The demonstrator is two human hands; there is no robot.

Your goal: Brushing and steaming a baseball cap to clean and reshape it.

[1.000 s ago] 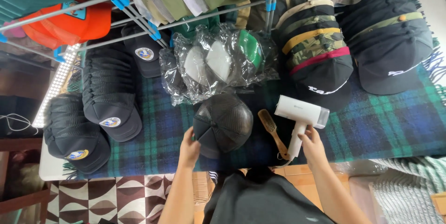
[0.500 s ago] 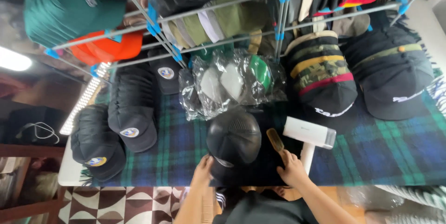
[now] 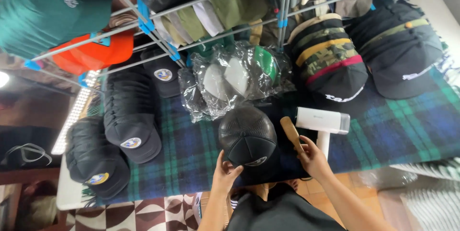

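Note:
A black mesh-backed cap (image 3: 247, 137) lies on the plaid blanket (image 3: 407, 130) at the table's near edge. My left hand (image 3: 225, 173) grips its brim from the front left. My right hand (image 3: 314, 158) is closed around the lower end of a wooden brush (image 3: 290, 131) that rests just right of the cap. A white handheld steamer (image 3: 323, 122) lies on the blanket beside that hand, its handle pointing toward me, and nothing holds it.
Stacks of dark caps (image 3: 132, 116) sit at the left, and camouflage and black stacks (image 3: 328, 66) at the right. Clear bags of caps (image 3: 235, 80) lie behind the black cap. A metal rack (image 3: 143, 20) overhead carries several more caps.
My right hand has let go of the white steamer, which now lies on the blanket, and has closed on the wooden brush. My left hand stays on the cap's brim.

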